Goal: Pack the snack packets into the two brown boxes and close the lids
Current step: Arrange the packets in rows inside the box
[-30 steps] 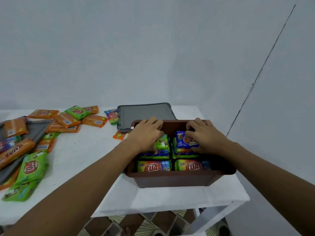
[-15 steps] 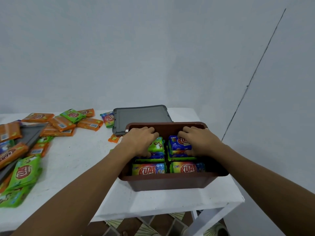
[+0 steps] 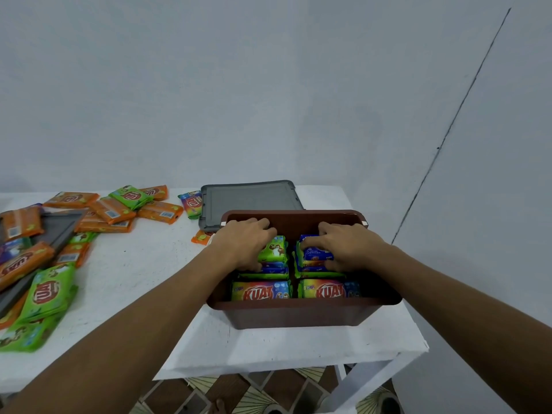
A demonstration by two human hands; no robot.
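Head view: shows one brown box [image 3: 298, 316] of smooth hard plastic, rectangular with a rounded rim, lid off, standing at the right end of the white worktop [image 3: 134, 273], close to its front and right edges. Filled with glossy foil snack packets [image 3: 270, 271] in two columns: two front packets [image 3: 260, 291] upright, red "KUAT" letters toward the camera, and one stack behind each.

Gripped by the left hand [image 3: 243, 243], fingers [image 3: 263, 224] curled over the far side: a green packet [image 3: 273, 249] on top of the left stack. Gripped by the right hand [image 3: 349, 248], thumb lying across the top: a blue packet [image 3: 315, 253] on the right stack.

Just behind the box: one flat grey lid [image 3: 249, 201] with rounded corners. Left of the box: a bare strip of worktop, then loose packets [image 3: 50, 289], orange and green, too overlapped to count, some on a second grey lid [image 3: 58, 227]. Below the worktop edge: patterned floor tiles [image 3: 239, 392].
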